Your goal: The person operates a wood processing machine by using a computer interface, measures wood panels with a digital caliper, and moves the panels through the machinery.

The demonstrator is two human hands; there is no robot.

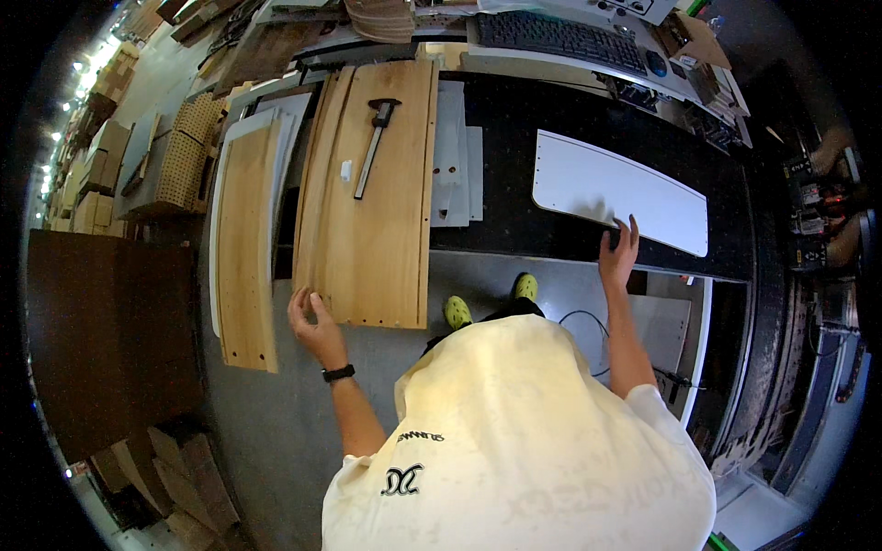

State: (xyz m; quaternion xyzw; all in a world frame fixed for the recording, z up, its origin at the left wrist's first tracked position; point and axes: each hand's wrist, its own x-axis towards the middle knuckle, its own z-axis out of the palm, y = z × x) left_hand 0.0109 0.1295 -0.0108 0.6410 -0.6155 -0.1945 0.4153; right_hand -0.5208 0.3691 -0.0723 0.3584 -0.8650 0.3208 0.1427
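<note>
My left hand [317,329] is at the near left corner of a stack of wood-coloured panels [386,248], its fingers apart and touching the edge. A caliper [374,151] with a dark head and a small white piece [346,171] lie on the top panel. My right hand [621,256] is at the near long edge of a white panel [620,188] with one rounded corner. Its thumb and fingers are spread, and a shadow falls on the panel beside them. Whether the fingertips touch the panel, I cannot tell.
The white panel lies on a black conveyor surface [503,197]. More panels [243,248] stand left of the stack, and grey panels [450,110] lie to its right. A keyboard [560,41] and a mouse [655,62] sit on the far desk. Machinery [813,216] lines the right side.
</note>
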